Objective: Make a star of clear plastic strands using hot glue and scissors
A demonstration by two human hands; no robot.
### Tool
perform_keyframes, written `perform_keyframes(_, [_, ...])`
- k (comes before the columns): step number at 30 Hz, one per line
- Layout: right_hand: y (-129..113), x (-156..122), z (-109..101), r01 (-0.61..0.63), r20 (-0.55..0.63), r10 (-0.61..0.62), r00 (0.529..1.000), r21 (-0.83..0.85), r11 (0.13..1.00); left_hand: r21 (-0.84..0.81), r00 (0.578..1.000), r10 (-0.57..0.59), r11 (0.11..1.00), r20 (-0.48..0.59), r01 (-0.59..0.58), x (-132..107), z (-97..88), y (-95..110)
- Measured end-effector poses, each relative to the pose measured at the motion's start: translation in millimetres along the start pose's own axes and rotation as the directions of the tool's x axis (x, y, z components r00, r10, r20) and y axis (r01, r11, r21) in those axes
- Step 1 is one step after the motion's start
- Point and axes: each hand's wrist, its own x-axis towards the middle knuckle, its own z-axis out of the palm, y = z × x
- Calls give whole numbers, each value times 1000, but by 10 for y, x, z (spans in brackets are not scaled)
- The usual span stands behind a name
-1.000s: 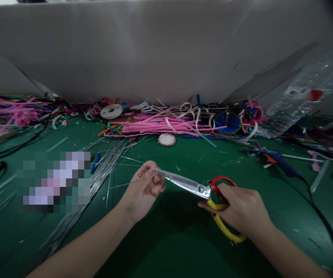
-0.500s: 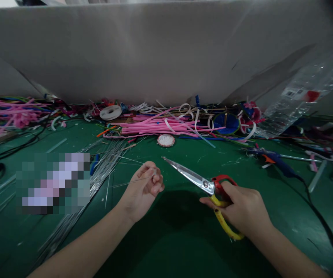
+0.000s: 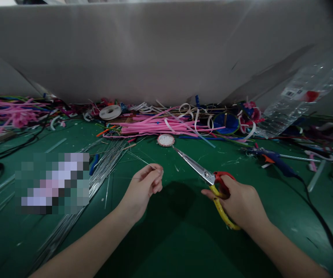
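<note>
Silvery wire [image 3: 143, 160] is pinched in the grip of my left hand [image 3: 140, 191], scissors [image 3: 207, 175] clamped in my right hand [image 3: 243, 202], all over the counter [image 3: 180, 247]; I judge a slackened pinch could drop it among the loose strands [image 3: 104, 170].

Room lies over the near green tabletop [image 3: 172, 243]; scissors [image 3: 194, 166] and pink stems [image 3: 149, 127] obstruct beyond.

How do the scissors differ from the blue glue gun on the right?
The scissors are held in the right hand, while the glue gun lies on the green table. The scissors have red and yellow handles; the glue gun is blue with an orange trigger. The glue gun has a black cord; the scissors have none. Both tips point leftward.
</note>
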Motion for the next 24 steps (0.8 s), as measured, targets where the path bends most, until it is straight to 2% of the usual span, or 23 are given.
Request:
perform_keyframes(3, [3, 15, -9, -31, 30, 31, 999, -3, 1000, 199, 1000, -2, 980, -26, 7, 17, -36, -27])
perform_keyframes(5, [6, 28, -17, -73, 60, 71, 996, 32, 997, 376, 1000, 16, 927, -4, -13, 39, -78, -48])
perform_keyframes(7, [15, 40, -23, -125, 85, 120, 989, 58, 990, 571, 995, 93, 814, 48, -104, 64, -124, -73])
perform_keyframes(9, [37, 52, -24, -163, 99, 157, 983, 57, 985, 698, 979, 169, 688, 113, -199, 83, -162, -98])
perform_keyframes(12, [96, 70, -8, -176, 96, 173, 980, 29, 984, 768, 972, 169, 597, 161, -231, 93, -183, -114])
perform_keyframes(15, [172, 86, 21, -179, 94, 176, 980, 23, 984, 808, 985, 47, 566, 168, -165, 90, -165, -92])
perform_keyframes(18, [230, 99, 44, -203, 101, 200, 975, 25, 979, 867, 976, -11, 462, 216, -186, 84, -144, -53])
perform_keyframes(21, [253, 104, 45, -220, 98, 216, 971, 29, 975, 898, 948, 15, 315, 318, -306, 85, -150, -41])
perform_keyframes(24, [253, 105, 32, -218, 80, 216, 973, 30, 975, 901, 919, 113, 184, 379, -394, 91, -174, -64])
